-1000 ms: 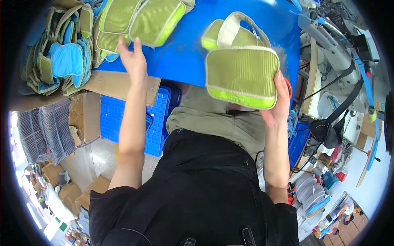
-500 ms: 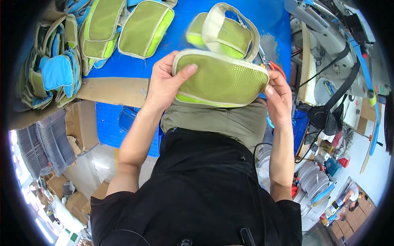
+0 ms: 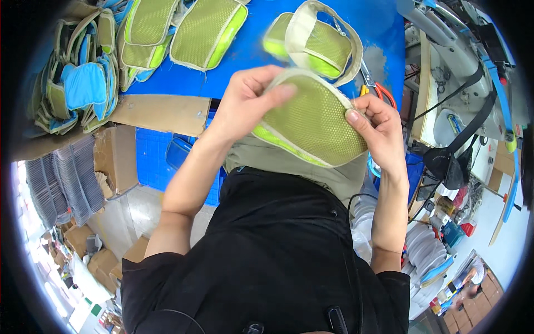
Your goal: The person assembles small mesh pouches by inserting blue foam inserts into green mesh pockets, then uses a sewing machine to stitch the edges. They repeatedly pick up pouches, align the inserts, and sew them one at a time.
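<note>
Between my hands, above my lap, is a green mesh pouch [image 3: 314, 119] with pale edging and a lime side. My left hand [image 3: 250, 100] grips its upper left end, thumb on the mesh. The fingers of my right hand [image 3: 375, 125] pinch its right edge. Just beyond lies another green mesh pouch [image 3: 328, 47] on the blue table, with a loop of pale edging tape [image 3: 300, 33] across it. Beside that are scissors [image 3: 381, 92] with orange and yellow on the handles, partly behind my right hand.
More mesh pouches [image 3: 206, 33] lie on the blue tabletop [image 3: 256, 61] at far left. A heap of pouches [image 3: 83, 83], some blue, stands left. A sewing machine [image 3: 450, 50] is at right, a black strap hanging near it. Cardboard [image 3: 161, 111] lines the table's near edge.
The pouch has turned in my hands, its right end dropping lower and its left end rising. My left hand has shifted right along it. The whole view has shifted slightly.
</note>
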A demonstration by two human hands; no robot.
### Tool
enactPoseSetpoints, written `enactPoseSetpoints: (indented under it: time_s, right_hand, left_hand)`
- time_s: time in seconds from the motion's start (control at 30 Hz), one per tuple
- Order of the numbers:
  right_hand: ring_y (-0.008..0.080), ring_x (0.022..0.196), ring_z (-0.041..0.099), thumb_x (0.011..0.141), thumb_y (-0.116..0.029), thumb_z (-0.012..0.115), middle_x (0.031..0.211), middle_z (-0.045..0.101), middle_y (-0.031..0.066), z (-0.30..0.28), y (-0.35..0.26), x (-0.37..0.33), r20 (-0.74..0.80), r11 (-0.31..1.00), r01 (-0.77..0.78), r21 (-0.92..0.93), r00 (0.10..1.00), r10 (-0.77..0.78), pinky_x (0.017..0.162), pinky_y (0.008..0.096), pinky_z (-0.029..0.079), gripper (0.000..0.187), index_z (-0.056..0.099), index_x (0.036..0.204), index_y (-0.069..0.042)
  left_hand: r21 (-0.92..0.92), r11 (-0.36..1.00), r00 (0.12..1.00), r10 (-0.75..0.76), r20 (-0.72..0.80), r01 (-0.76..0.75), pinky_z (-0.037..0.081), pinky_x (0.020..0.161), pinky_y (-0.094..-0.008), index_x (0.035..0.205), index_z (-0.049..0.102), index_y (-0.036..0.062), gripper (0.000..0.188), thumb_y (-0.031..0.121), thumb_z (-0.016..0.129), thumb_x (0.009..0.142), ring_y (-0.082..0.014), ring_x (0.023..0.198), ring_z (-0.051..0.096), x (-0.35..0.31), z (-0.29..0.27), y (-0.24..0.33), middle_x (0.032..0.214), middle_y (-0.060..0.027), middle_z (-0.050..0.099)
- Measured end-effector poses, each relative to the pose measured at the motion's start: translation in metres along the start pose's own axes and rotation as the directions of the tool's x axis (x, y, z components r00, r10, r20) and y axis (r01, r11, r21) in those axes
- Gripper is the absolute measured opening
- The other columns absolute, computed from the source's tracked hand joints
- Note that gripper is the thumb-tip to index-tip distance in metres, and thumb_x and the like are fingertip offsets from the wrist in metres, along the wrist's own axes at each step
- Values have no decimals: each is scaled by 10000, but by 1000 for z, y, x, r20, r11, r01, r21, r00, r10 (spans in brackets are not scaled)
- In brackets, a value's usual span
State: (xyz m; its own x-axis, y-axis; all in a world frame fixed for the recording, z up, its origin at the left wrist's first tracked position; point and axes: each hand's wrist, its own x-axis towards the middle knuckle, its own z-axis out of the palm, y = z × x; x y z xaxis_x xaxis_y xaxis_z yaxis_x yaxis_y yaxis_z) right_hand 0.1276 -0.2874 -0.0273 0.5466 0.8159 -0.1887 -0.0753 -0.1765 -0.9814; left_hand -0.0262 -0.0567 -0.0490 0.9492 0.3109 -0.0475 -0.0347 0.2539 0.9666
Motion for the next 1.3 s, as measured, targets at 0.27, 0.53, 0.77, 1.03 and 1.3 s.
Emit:
enactPoseSetpoints:
  time_s: [0.27, 0.53, 0.77, 1.03, 1.3]
  right_hand:
    - [62, 841, 647, 1033, -121, 627, 964, 717, 20, 2, 46, -1, -229, 904, 18, 427, 969, 88, 767, 214, 505, 118, 644, 1092, -20]
    - [61, 901, 641, 1051, -114, 595, 1020, 713, 28, 18, 57, -4, -372, 869, 126, 479, 926, 71, 825, 228, 507, 121, 627, 1127, -25]
    - [96, 991, 634, 1013, -66, 637, 1094, 698, 51, 14, 64, -13, -379, 909, 259, 327, 917, -125, 898, 253, 481, 230, 594, 1233, -16]
    - [114, 1011, 623, 986, 0, 639, 1178, 659, 69, 15, 65, -47, -334, 962, 195, 191, 935, -123, 896, 259, 470, 323, 559, 1298, -10]
    - [136, 974, 629, 952, 16, 674, 1186, 674, 99, 18, 65, -63, -234, 992, 128, -6, 964, -126, 930, 291, 484, 206, 633, 1152, -9]
  left_hand:
    - [-454, 878, 985, -174, -6, 152, 595, 927, -347, 1405, 536, -52, 503, 344, 433, 1112, -187, 1102, 702, 6, -10, -1, 1241, -133, 702]
    - [-95, 988, 992, -121, 33, 124, 635, 759, -321, 1306, 616, -2, 366, 100, 707, 967, -145, 968, 723, -9, 11, -16, 1135, -80, 734]
    - [-8, 996, 996, -89, 16, 90, 604, 691, -270, 1269, 637, -6, 321, 53, 692, 958, -92, 886, 685, -11, 7, -11, 1077, -39, 725]
    - [61, 997, 998, 57, -14, -56, 555, 829, -253, 1273, 631, -7, 296, 53, 665, 984, -70, 968, 639, -23, 19, -12, 1102, -21, 707]
    - [-27, 999, 997, 21, -75, -23, 490, 940, -272, 1235, 660, -13, 259, 111, 660, 1008, -79, 1033, 631, -17, 20, 1, 1130, -42, 722]
